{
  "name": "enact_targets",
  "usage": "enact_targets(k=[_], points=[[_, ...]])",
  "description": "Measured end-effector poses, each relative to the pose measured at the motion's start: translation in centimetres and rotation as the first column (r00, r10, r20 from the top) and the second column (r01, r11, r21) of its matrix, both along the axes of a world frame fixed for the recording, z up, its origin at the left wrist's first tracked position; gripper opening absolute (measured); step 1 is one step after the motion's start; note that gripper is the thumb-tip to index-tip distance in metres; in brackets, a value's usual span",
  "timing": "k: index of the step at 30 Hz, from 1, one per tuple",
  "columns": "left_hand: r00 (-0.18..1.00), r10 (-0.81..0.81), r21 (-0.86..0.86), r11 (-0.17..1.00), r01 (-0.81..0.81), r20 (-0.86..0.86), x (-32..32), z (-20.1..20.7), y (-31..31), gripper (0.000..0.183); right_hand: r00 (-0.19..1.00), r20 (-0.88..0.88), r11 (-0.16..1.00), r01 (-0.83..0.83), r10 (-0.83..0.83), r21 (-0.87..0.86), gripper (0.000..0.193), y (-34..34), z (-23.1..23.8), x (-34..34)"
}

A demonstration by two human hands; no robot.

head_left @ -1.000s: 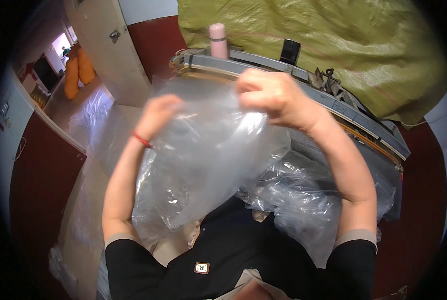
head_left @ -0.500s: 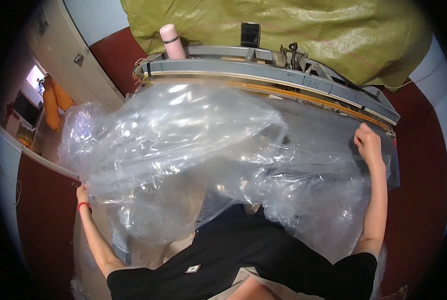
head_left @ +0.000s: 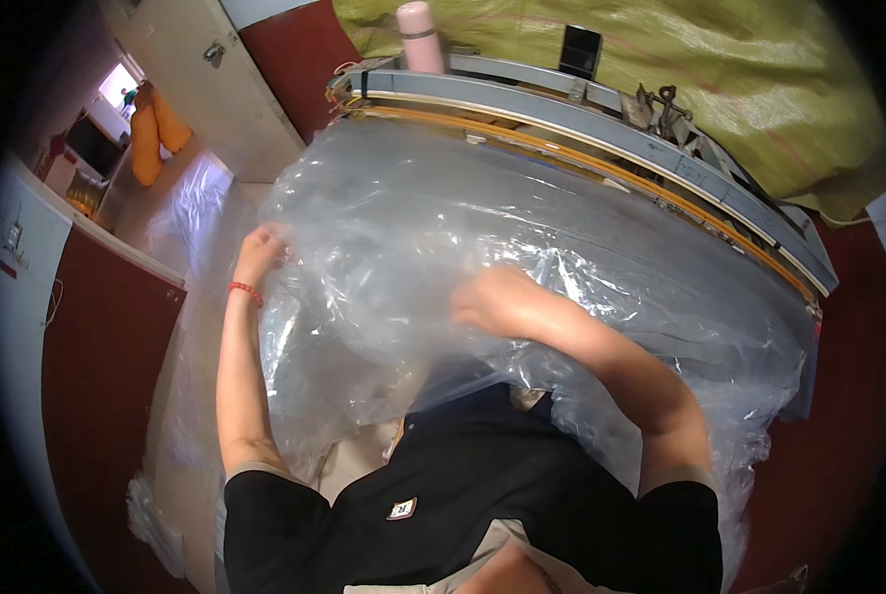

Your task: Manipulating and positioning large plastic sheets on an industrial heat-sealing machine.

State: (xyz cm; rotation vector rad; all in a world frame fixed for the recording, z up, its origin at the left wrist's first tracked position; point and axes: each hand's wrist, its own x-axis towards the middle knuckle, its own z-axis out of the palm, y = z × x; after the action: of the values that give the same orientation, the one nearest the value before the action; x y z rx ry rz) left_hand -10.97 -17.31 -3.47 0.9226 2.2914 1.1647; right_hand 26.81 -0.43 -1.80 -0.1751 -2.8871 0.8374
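Observation:
A wide sheet of clear plastic film (head_left: 601,267) lies spread over a long table in front of me, wrinkled and shiny, and hangs down toward my body. At the film's left side, my left hand (head_left: 262,253) has its fingers bent together on the edge of the film; a red bead bracelet (head_left: 246,291) circles that wrist. My right hand (head_left: 497,302) is over the middle of the film, the forearm reaching in from the right. Motion smears its fingers, so their grip does not show.
Along the table's far side runs a long grey metal bar (head_left: 562,124) with an orange strip (head_left: 522,139) below it. A pink bottle (head_left: 421,38), a dark phone-like slab (head_left: 580,51) and metal clamps (head_left: 667,111) stand behind. A door (head_left: 200,79) is open at left.
The film's raised, billowing part has come down flat over the table. My right hand has moved left to the middle; my left hand has moved up and slightly right. The view has shifted.

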Motion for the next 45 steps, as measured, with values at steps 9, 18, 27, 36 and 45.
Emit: enact_targets(k=[9,18,27,36,45], points=[[0.769,-0.467,-0.036,0.863,0.504,-0.437,11.0,3.0,-3.9,0.085,0.906,-0.004,0.713,0.331,-0.424,-0.618,0.015,2.0,4.5,6.7],[0.261,-0.539,-0.212,0.663,0.718,-0.801,13.7,-2.7,7.0,0.038,0.718,-0.124,0.528,0.370,-0.684,-0.765,0.016,2.8,2.6,13.8],[0.296,-0.370,0.417,0.902,-0.111,0.880,23.3,1.5,16.0,0.010,0.477,-0.512,0.531,0.846,-0.715,0.047,0.025,3.1,2.1,17.5],[0.180,-0.476,0.444,0.876,0.191,0.861,28.0,0.6,19.7,0.026,0.879,-0.418,0.769,0.426,-0.227,0.477,0.046,-0.4,3.2,8.1],[0.586,-0.726,0.442,0.686,0.578,0.360,27.0,1.4,18.3,0.049,0.423,-0.314,0.463,0.315,-0.850,-0.829,0.012,9.2,3.1,13.4]])
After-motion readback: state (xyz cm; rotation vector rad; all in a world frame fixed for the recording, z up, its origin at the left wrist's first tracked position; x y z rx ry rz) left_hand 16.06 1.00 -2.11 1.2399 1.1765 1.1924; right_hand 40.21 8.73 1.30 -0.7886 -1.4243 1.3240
